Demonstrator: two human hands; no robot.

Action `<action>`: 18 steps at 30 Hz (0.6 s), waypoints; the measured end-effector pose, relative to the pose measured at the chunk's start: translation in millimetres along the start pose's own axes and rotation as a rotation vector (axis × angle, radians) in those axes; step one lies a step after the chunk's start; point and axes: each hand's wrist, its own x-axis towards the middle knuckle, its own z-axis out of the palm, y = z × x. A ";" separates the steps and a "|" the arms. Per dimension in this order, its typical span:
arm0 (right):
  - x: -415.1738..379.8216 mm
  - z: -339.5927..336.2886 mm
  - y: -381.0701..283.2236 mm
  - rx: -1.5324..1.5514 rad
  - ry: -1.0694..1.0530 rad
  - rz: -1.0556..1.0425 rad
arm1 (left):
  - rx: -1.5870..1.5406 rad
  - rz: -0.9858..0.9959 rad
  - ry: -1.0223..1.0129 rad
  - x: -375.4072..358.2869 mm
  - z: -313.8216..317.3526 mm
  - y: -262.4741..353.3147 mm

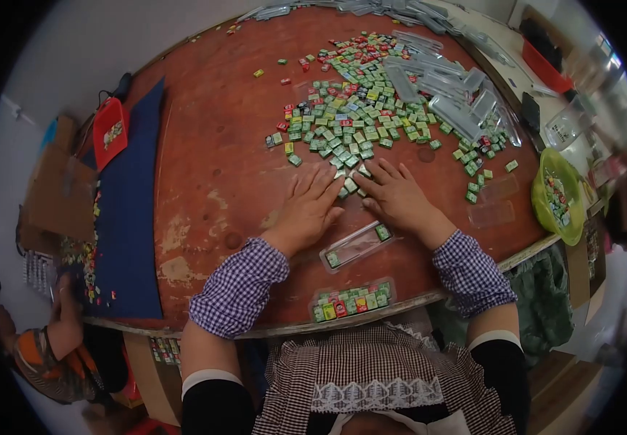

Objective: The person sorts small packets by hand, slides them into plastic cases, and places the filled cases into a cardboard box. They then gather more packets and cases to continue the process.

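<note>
Nearest the table edge lies 1 clear plastic tray filled with a row of small wrapped candies [352,299]; just beyond it sits 1 clear plastic tray holding 2 green candies [357,245], one at each end, between the 2 wrists. Both hands lie flat on the worn red round table [212,159]. Fingers of the left hand [308,209] are loosely spread, those of the right hand [394,194] likewise. A few small green wrapped candies [349,183] sit between and at the fingertips. Beyond the fingertips spreads a heap of green and red candies [357,109], too many to count, with empty clear trays [444,94] beyond and right.
</note>
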 end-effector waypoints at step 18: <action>16.0 9.2 0.9 0.204 0.214 -0.257 | 0.054 0.168 -0.079 20.5 -8.9 6.5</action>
